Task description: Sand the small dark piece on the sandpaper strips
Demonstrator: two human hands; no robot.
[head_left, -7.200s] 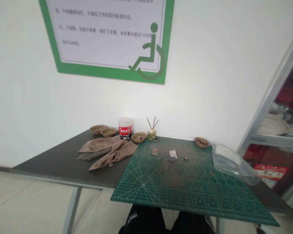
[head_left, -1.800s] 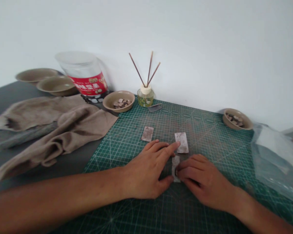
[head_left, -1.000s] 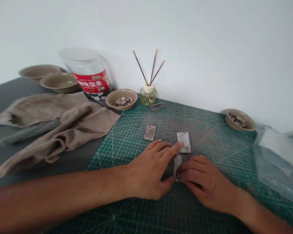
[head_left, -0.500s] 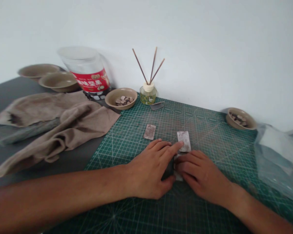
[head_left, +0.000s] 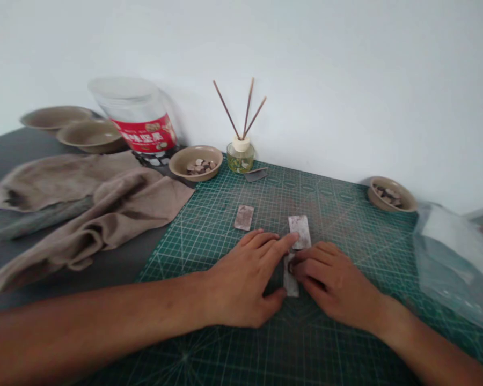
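Note:
My left hand (head_left: 251, 284) lies low over the mat with its fingers stretched. Its index fingertip rests on a pale, smudged rectangular piece (head_left: 302, 236), and its thumb tip is at the left edge of a second pale piece (head_left: 292, 287) just nearer to me. Over that nearer piece, my right hand (head_left: 332, 281) has its fingers curled and pressed together. Something small and dark shows at those fingertips, too hidden to name. A third brownish rectangular piece (head_left: 243, 217) lies flat by itself beyond my left hand.
A green cutting mat (head_left: 209, 343) covers the table. Along the wall stand a bowl of small chips (head_left: 177, 167), a reed diffuser (head_left: 240, 156), a clear jar (head_left: 145, 134) and another chip bowl (head_left: 386, 202). Brown cloths (head_left: 116, 214) lie left, a plastic bag (head_left: 446, 262) right.
My right hand's fingertips have shifted slightly, and more of the nearer pale piece shows. The left hand stays in place. The whole view has moved a little.

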